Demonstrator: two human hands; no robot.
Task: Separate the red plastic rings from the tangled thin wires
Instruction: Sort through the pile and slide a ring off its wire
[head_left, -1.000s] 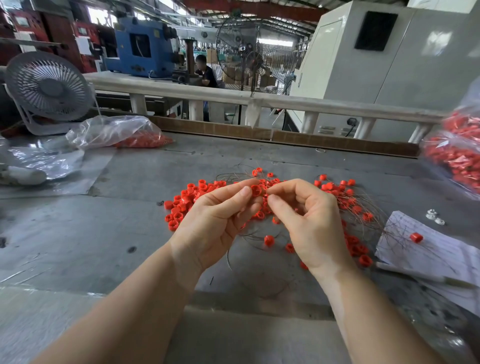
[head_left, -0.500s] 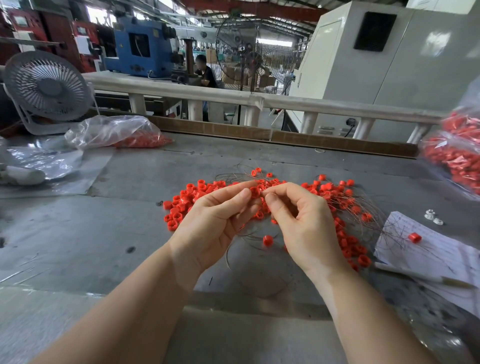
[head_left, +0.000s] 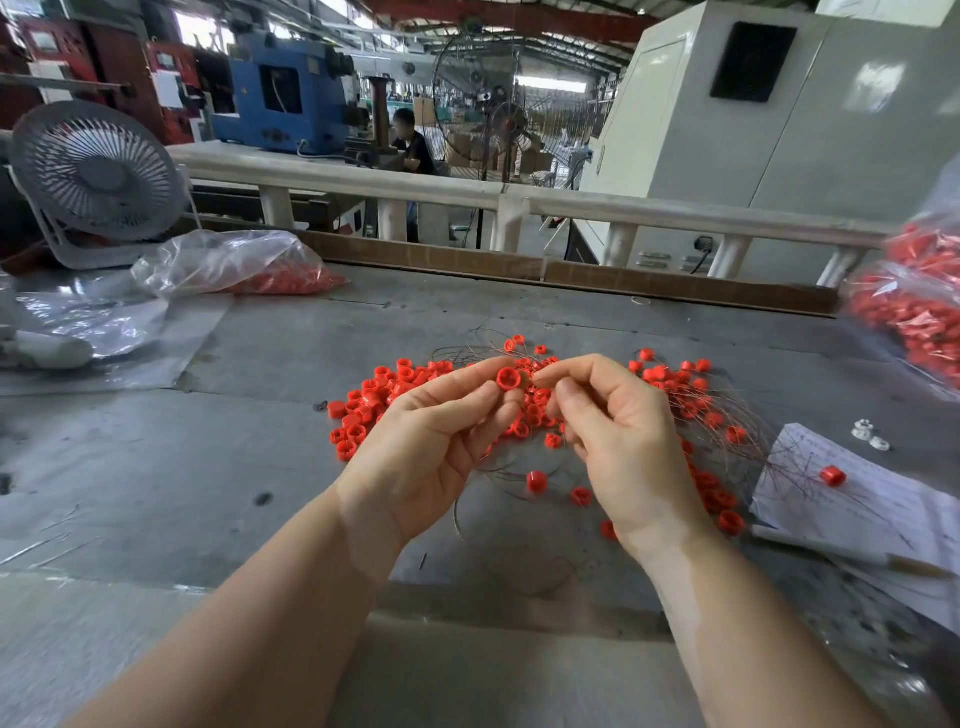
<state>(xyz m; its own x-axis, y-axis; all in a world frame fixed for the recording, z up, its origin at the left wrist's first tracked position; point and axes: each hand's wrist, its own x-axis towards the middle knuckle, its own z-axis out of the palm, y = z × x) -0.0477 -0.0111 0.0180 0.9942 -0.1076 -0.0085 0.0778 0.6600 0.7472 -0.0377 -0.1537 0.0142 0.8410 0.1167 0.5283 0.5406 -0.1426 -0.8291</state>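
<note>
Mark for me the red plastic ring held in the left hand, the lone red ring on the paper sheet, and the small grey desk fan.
Red plastic ring in left hand (head_left: 506, 378), head view, its open face.
Lone red ring on paper (head_left: 832, 476), head view, its side wall.
Small grey desk fan (head_left: 96, 170), head view, grille centre.

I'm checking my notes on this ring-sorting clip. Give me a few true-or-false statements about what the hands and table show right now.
1. The left hand pinches a red ring. True.
2. The right hand lies flat on the table. False: it is raised, fingers curled by the held ring.
3. A lone ring sits on the paper sheet. True.
4. The small grey fan stands at the table's right. False: it is at the left.
</note>
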